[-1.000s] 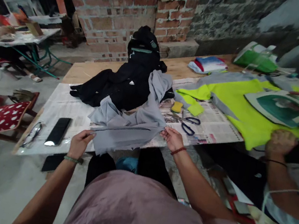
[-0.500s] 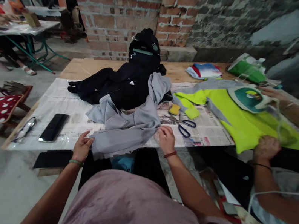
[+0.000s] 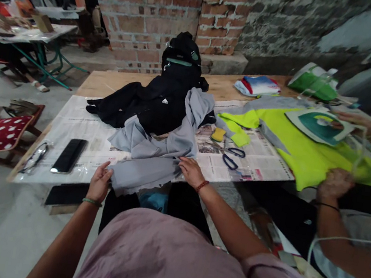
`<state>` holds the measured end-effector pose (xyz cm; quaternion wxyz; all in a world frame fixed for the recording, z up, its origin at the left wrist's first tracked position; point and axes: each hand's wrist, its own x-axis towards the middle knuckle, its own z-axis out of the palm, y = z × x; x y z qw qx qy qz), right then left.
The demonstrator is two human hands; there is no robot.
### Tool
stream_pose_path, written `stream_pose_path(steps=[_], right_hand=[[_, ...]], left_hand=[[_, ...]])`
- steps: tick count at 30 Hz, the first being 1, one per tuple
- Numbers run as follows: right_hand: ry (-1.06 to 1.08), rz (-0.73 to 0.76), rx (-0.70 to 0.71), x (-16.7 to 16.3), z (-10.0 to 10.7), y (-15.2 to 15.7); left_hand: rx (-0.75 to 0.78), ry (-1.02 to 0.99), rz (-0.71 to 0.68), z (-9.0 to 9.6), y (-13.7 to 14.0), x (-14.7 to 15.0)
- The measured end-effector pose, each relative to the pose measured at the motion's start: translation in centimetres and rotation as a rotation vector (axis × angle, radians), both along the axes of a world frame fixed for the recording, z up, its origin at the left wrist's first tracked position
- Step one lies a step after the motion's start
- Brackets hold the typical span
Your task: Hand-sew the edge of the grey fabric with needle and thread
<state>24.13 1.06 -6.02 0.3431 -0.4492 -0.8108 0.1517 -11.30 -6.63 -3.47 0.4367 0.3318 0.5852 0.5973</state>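
A grey piece of fabric (image 3: 144, 172) hangs over the table's front edge, its rumpled part lying back across a black jacket (image 3: 141, 103). My left hand (image 3: 99, 182) pinches the fabric's left end between thumb and fingers. At the right end, my right hand (image 3: 192, 172) grips the same cloth, with the fingertips at its upper edge. Between my hands the strip is fairly flat, and its lower edge looks ragged. Dark-handled scissors (image 3: 229, 161) lie to the right of my right hand, close to a yellow sponge (image 3: 218, 134).
A phone (image 3: 69, 156) and glasses (image 3: 36, 155) lie at the table's left. On the right, a co-worker's hand (image 3: 336, 185) rests on a neon-yellow garment (image 3: 304, 161) while their other hand holds an iron (image 3: 319, 125). A black backpack (image 3: 182, 55) stands behind the jacket.
My right hand has moved left along the fabric, shortening the span between my hands. The co-worker's iron has shifted slightly right on the yellow garment.
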Motion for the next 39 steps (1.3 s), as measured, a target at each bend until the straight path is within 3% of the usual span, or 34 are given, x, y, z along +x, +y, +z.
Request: stream_pose_path(steps=[7, 12, 15, 19, 25, 30, 35, 39], right_hand=[[0.398, -0.121, -0.255, 0.8, 1.4, -0.2], [0.595, -0.227, -0.394, 1.1, 0.3, -0.7], [0.657, -0.283, -0.401, 1.0, -1.0, -0.8], [0.694, -0.243, -0.406, 1.2, -1.9, -0.7], [0.719, -0.216, -0.402, 1.6, -2.0, -0.6], [0.691, -0.207, -0.377, 1.5, -2.0, -0.7], [0.664, -0.214, -0.337, 1.5, -1.8, -0.9], [0.655, -0.198, -0.328, 1.6, -1.8, -1.0]], left_hand=[[-0.005, 0.086, 0.012, 0.1, 0.0, 0.5], [-0.026, 0.279, -0.008, 0.2, -0.3, 1.1], [-0.04, 0.475, -0.053, 0.6, -0.6, 1.2], [0.001, 0.754, -0.109, 1.0, -0.8, 1.6], [0.014, 0.876, -0.165, 2.4, 0.1, 2.3], [0.139, 1.039, -0.073, 4.1, 2.9, 1.7], [-0.084, 1.129, -0.167, 2.4, 4.5, 1.8], [-0.18, 1.275, -0.121, 2.1, 3.7, 2.9]])
